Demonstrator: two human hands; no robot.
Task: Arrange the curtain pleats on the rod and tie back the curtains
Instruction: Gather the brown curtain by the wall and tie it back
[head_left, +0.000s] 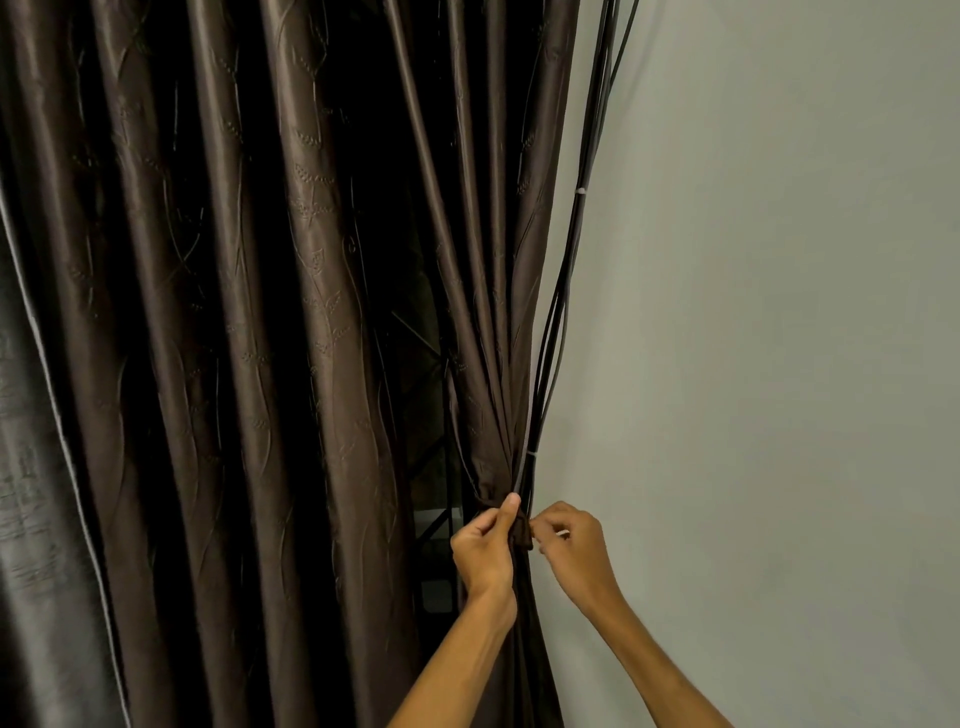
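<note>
The brown curtain (311, 312) hangs in long vertical pleats, its right edge gathered into a tight bunch beside the wall (779, 312). A dark tieback (522, 532) wraps that bunch low down, just where both hands meet. The left hand (483, 551) pinches the tieback and gathered cloth between thumb and fingers, thumb tip raised against the bunch. The right hand (571, 545) has its fingertips closed on the tieback's end or on something small and pale; which one cannot be told. Several black cables (566, 291) run down the wall and pass into the same bunch, touching the cloth. The rod is out of view. Judgement: the fastening step is in hand and not yet secure. Risks noted: the cables may be caught inside the tie and pulled or strained; the slick fabric may slide out if the left pinch eases before the end is fixed; folds on the left remain loose and may be left uneven.
</note>
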